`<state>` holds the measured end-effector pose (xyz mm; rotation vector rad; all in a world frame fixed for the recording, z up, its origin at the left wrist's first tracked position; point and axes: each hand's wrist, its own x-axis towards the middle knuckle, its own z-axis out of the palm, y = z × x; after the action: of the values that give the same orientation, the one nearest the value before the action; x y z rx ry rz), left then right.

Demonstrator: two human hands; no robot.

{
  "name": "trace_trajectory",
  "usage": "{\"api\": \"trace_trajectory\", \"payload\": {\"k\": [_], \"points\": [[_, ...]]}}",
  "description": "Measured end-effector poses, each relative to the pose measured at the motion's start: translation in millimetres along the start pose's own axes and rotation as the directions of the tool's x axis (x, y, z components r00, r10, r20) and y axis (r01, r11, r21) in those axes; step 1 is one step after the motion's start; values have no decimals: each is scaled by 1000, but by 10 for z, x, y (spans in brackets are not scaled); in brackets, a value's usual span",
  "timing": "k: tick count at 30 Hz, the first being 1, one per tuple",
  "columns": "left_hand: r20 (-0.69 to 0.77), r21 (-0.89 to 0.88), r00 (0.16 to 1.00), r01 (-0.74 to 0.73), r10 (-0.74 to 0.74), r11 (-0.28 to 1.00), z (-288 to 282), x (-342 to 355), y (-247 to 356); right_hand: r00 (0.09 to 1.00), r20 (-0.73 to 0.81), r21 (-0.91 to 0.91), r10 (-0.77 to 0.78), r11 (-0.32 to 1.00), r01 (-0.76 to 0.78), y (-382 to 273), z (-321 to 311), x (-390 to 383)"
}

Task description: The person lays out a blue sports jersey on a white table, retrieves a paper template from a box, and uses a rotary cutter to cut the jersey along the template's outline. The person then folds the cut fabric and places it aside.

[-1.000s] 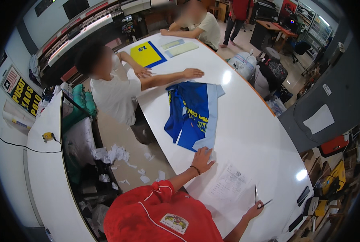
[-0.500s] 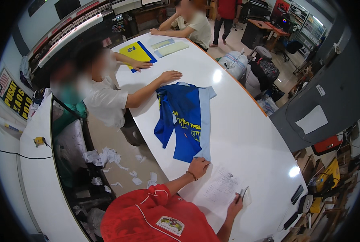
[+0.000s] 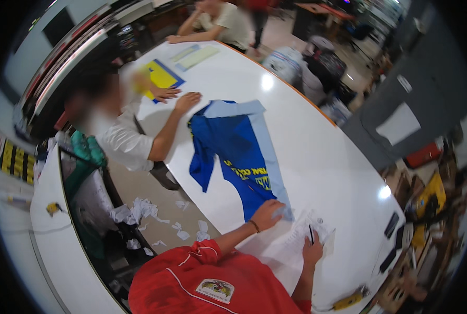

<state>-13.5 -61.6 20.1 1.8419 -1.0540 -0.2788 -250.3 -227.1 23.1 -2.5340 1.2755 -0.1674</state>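
Observation:
A blue jersey piece (image 3: 236, 141) with yellow lettering and a pale blue border lies spread on the white table. My left hand (image 3: 268, 214) is at its near end, fingers closed on the fabric by the pale edge, though blur softens the fingertips. To the right, my right hand (image 3: 312, 251) grips a dark pen (image 3: 311, 234) over a written sheet of paper (image 3: 294, 242). At the jersey's far left, a co-worker's hand (image 3: 189, 100) rests on the table; that person's other hand (image 3: 165, 93) touches a yellow and blue fabric panel (image 3: 162, 76).
Another person (image 3: 225, 23) leans on the table's far end beside pale strips (image 3: 196, 57). Dark handheld devices (image 3: 392, 225) and a yellow tool (image 3: 348, 301) lie along the right edge. Stuffed sacks (image 3: 284, 65) stand beyond it. Paper scraps (image 3: 144, 209) litter the floor at left.
My left hand and the jersey's near end have shifted right, toward the paper. More of the jersey's pale far edge shows. My right hand has moved up over the sheet. The view has shifted too.

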Motion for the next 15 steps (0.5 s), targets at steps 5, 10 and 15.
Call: {"api": "trace_trajectory", "payload": {"k": [5, 10, 15], "points": [[135, -40, 988, -71, 76, 997, -141, -110, 105, 965, -111, 268, 237, 942, -201, 333, -203, -55], [304, -35, 946, -106, 111, 994, -140, -313, 269, 841, -303, 497, 449, 827, -263, 593, -337, -17], [527, 40, 810, -324, 256, 945, 97, -521, 341, 921, -139, 200, 364, 921, -334, 544, -119, -118]]}}
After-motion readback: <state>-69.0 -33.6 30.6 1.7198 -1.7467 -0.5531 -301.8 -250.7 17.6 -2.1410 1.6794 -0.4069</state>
